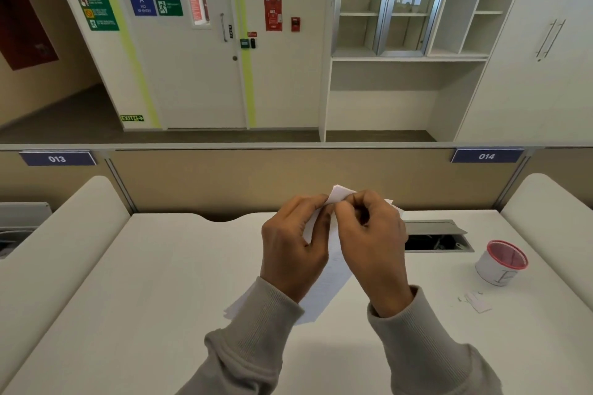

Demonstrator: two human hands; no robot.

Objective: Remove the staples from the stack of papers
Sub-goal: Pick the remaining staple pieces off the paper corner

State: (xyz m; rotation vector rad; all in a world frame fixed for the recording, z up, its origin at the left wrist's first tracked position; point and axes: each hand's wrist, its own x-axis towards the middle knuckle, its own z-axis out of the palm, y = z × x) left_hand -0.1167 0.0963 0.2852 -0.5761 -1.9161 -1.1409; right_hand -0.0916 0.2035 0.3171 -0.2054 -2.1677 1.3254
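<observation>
This is an office. A white tabletop (160, 266) sits behind a partition carrying numbered workstation labels (57, 158). Beyond stand storage cabinets (410, 9) and a fire exit door (192, 58).

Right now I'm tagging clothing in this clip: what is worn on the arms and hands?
Both arms wear long grey-beige knit sleeves with ribbed cuffs ending at the wrists. The left hand and right hand are bare: no gloves. No rings or watch show from this view.

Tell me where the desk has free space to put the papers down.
Bare room: the wide desk area left of the left hand, up to the rounded side panel. Crowded: the right side, with the open cable hatch, the red-rimmed cup and small scraps.
</observation>
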